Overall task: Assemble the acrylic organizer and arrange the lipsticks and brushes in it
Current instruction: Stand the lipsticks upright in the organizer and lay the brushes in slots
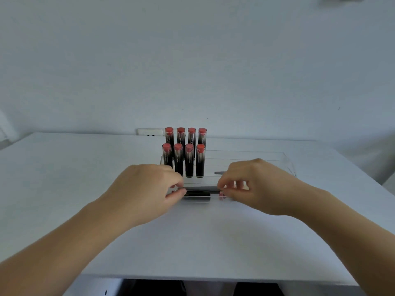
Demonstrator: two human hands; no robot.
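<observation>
Looking down from my head, my left hand [142, 190] pinches the dark base end of a lipstick [197, 194] lying flat on the white table [85, 167], while my right hand [254, 184] pinches its pink end, the tube stretched between my fingertips. Just behind, the clear acrylic organizer [267, 161] holds 8 red-topped lipsticks [189, 159] upright in 2 rows of 4 on its left side, and a wall outlet [149, 132] sits beyond the table.
</observation>
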